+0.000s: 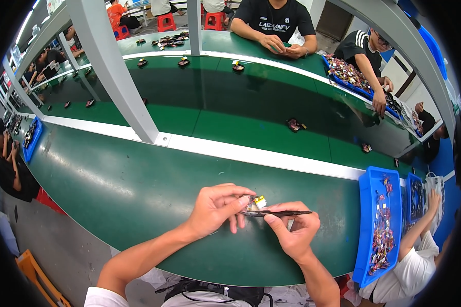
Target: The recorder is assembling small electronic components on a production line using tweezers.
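Note:
Above the near green worktop, my left hand (217, 209) is closed with thumb and fingers on a small dark electronic part (248, 205). A white block with yellow tape (261, 201), which looks like a small battery, shows at the part's right side. My right hand (295, 231) grips slim black tweezers (287, 212), held nearly level. Their tip points left and meets the lower side of the part. Fingers cover much of the part, so its exact kind is hard to make out.
At my right stands a blue tray (366, 230) of small wired parts. Beyond a white rail (261, 157), a green conveyor belt (220, 123) carries scattered dark parts (295, 125). A grey post (112, 66) rises from the rail at left. Co-workers sit opposite and at both sides.

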### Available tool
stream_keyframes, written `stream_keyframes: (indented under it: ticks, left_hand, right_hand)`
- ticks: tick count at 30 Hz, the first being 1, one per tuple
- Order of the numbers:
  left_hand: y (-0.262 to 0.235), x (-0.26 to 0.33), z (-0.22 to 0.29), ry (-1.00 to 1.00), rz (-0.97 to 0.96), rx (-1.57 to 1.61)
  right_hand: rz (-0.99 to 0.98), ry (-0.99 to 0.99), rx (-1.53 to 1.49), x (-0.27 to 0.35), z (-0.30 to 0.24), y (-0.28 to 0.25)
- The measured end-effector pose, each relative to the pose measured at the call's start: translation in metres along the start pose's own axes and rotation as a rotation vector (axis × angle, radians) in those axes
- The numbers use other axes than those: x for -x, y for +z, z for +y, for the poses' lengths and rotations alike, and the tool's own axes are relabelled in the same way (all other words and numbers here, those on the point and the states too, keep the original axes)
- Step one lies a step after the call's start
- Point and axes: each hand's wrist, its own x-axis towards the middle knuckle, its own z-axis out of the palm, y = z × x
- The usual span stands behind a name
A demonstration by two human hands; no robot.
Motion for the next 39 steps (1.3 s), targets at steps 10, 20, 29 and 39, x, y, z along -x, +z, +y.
stream_keyframes:
  ticks: [10,20,29,39]
  left_hand:
    - [0.0023,0.0005,-0.0005,0.011,0.014,0.001]
    - [0.0013,-0.0004,-0.0038,-0.038,0.008,0.027]
    - [0.0031,-0.0002,-0.0056,-0.079,-0.001,-0.024]
    - [0.0026,-0.0035,-0.0037,-0.125,0.009,-0.073]
  right_hand:
    - [-0.004,-0.037,0.039,0.0032,0.0032,0.003]
    - [-0.037,-0.065,0.015,0.0036,0.0057,0.0005]
    - [-0.048,-0.149,0.068,0.0004,-0.001,0.0028]
    - [-0.042,-0.163,0.125,0.001,0.0046,0.003]
